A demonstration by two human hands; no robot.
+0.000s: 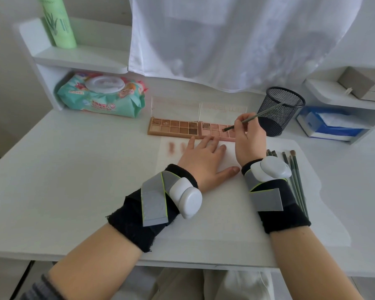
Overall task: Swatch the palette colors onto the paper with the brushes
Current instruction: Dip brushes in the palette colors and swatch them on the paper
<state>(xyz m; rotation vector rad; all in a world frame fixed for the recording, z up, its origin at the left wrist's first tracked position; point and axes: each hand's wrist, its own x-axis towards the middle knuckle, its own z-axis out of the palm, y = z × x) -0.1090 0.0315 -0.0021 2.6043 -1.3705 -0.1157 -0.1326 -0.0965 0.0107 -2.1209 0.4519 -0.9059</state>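
Left hand: laid flat (206, 156) on the paper (204, 191), fingers straight and spread, fingertips just short of the palette; black wrist wrap with a white puck is worn.
Right hand: fingers (250, 135) pinched around a thin green brush (256, 115); same kind of wrap is worn.
Brush: held tilted, tip lowered onto the pink palette's pans.
Palettes: brown palette (173, 126) and pink palette (217, 132) set side by side, touching, clear lids raised behind.
Paper: spread on the white desk (74, 180) just in front of the palettes; two pinkish-brown swatches (177, 147) are marked near its far left corner.
Spare brushes: several (294, 174) laid beside the paper's right edge.
Surroundings: mesh cup (279, 111), wipes pack (102, 96), green bottle (59, 22), tissue box (327, 124).
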